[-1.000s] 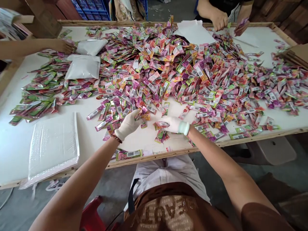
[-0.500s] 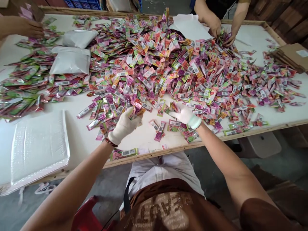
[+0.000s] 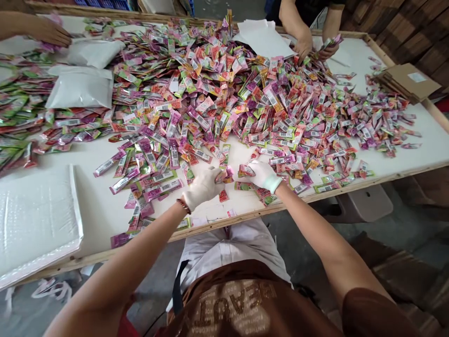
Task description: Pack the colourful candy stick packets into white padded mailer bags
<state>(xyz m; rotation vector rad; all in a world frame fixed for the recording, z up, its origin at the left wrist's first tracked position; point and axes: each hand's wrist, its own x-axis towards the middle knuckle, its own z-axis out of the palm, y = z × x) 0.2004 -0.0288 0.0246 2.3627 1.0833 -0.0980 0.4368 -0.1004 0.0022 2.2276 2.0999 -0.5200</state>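
Observation:
My left hand [image 3: 204, 187], in a white glove, is closed on a few stick sachets [image 3: 227, 174] whose pink and purple ends stick out past the fingers. Opposite it, a short gap away, my right hand [image 3: 262, 175] wears a white glove with a pale green cuff. Its fingers pinch a pink and green stick sachet [image 3: 244, 171]; whether more lie under it is hidden. Both hands are just above the table near its front edge. Behind them spreads a large heap of stick sachets [image 3: 210, 93] in pink, purple, green and orange.
White padded mailers [image 3: 82, 89] lie on the heap at left, and a larger bubble mailer [image 3: 37, 220] rests at the front left. White sheets [image 3: 264, 38] and cardboard pieces [image 3: 409, 79] are farther back. Co-workers' hands [image 3: 303, 47] handle sachets across the table. A wooden rim [image 3: 351, 187] edges the table.
My left hand has moved right, towards my right hand, with sachets in its grip. More sachets lie at the front left. A co-worker's hand has lifted sachets, and the view has shifted slightly.

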